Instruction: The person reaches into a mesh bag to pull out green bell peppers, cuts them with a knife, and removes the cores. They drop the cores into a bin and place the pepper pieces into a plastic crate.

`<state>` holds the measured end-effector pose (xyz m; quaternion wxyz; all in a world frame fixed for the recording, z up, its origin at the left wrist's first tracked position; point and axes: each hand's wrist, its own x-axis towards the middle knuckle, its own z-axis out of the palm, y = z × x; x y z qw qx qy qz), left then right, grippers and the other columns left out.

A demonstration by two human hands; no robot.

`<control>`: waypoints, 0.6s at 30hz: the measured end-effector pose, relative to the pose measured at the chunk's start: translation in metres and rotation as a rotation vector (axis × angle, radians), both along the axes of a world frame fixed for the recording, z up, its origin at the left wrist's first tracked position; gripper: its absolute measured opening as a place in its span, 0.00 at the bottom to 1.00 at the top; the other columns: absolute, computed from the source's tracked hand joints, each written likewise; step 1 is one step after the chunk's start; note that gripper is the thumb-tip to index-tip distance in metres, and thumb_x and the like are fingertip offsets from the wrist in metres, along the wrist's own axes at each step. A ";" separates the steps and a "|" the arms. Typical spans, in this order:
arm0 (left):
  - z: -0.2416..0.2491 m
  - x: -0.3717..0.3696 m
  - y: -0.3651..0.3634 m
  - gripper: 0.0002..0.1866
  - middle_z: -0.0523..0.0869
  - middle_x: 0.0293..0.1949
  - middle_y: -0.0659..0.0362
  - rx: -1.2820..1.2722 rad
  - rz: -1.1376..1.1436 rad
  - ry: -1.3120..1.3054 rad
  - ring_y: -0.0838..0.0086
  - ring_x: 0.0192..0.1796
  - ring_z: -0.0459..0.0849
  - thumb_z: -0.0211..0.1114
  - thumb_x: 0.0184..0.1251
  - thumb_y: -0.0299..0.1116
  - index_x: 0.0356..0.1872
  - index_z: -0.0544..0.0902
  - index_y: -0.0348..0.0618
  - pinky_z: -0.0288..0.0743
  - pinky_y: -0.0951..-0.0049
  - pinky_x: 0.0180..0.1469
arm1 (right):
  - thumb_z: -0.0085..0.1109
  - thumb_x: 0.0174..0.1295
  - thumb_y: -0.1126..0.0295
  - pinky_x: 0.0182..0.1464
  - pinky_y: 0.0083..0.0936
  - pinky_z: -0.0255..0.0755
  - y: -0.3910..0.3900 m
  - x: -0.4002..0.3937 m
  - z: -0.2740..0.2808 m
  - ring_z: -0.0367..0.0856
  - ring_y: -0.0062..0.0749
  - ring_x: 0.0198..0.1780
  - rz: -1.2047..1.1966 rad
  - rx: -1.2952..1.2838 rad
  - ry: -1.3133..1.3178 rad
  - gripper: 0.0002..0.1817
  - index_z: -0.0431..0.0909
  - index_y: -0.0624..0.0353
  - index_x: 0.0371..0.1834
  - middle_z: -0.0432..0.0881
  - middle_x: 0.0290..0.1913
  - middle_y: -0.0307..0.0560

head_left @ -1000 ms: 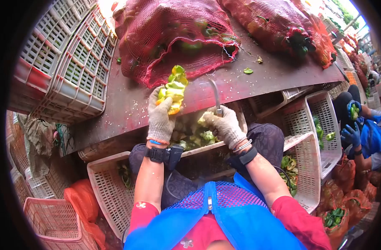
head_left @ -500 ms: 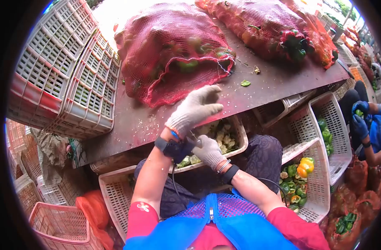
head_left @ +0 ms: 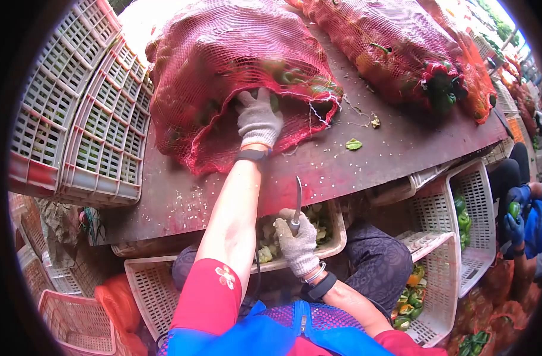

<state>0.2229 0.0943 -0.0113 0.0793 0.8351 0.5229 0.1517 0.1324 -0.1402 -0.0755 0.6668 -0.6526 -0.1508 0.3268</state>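
Observation:
Reaching into the mouth of a red mesh bag (head_left: 223, 44), my left hand (head_left: 260, 120) wears a pale knit glove. Its fingers look spread near green peppers (head_left: 292, 75); the fingertips are partly in shadow, and I see nothing held. My right hand (head_left: 297, 244), gloved too, is closed around the handle of a small curved knife (head_left: 299, 193), blade pointing up. It hovers over a tub (head_left: 340, 234) of pale pepper cores and scraps (head_left: 265, 254) by my lap.
More mesh bags (head_left: 389, 47) of peppers lie on the table (head_left: 223, 199). Stacked crates (head_left: 105, 127) stand at left. A crate (head_left: 440, 285) at right holds cut green and yellow peppers (head_left: 410, 299). Beyond it, a co-worker's blue-gloved hand (head_left: 513, 225) holds a green pepper.
My left hand has moved from above the table edge up into the bag's mouth. My right hand still grips the knife, whose blade now shows upright. The view has shifted slightly.

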 end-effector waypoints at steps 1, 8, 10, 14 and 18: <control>-0.002 -0.001 0.001 0.35 0.61 0.62 0.43 0.001 0.011 -0.030 0.42 0.60 0.73 0.74 0.48 0.42 0.61 0.71 0.56 0.76 0.50 0.56 | 0.63 0.61 0.74 0.28 0.18 0.72 0.001 0.001 0.005 0.75 0.15 0.25 -0.027 0.045 0.083 0.11 0.78 0.62 0.46 0.79 0.26 0.35; -0.001 -0.038 0.003 0.31 0.80 0.47 0.43 -0.012 -0.132 -0.373 0.50 0.53 0.80 0.77 0.44 0.43 0.52 0.78 0.47 0.75 0.56 0.54 | 0.60 0.64 0.71 0.17 0.14 0.64 -0.002 0.027 0.033 0.74 0.16 0.19 -0.200 0.086 0.411 0.09 0.76 0.57 0.46 0.79 0.28 0.36; 0.005 -0.035 -0.006 0.40 0.80 0.50 0.40 0.004 0.027 -0.473 0.49 0.55 0.79 0.80 0.43 0.48 0.55 0.75 0.34 0.72 0.58 0.58 | 0.61 0.64 0.71 0.15 0.14 0.63 0.000 0.032 0.033 0.73 0.16 0.19 -0.220 0.126 0.445 0.09 0.75 0.56 0.46 0.78 0.28 0.36; 0.001 0.001 -0.006 0.49 0.72 0.62 0.34 -0.193 0.219 -0.436 0.48 0.61 0.76 0.77 0.44 0.52 0.63 0.67 0.31 0.73 0.59 0.60 | 0.60 0.64 0.71 0.16 0.14 0.64 0.002 0.035 0.029 0.73 0.16 0.18 -0.208 0.071 0.433 0.09 0.75 0.55 0.46 0.78 0.25 0.35; 0.009 0.002 -0.007 0.40 0.86 0.46 0.46 -0.604 0.114 -0.443 0.63 0.42 0.88 0.79 0.41 0.45 0.56 0.75 0.34 0.81 0.69 0.46 | 0.61 0.63 0.71 0.17 0.14 0.66 0.003 0.037 0.039 0.74 0.17 0.18 -0.200 0.018 0.422 0.10 0.76 0.55 0.46 0.78 0.24 0.36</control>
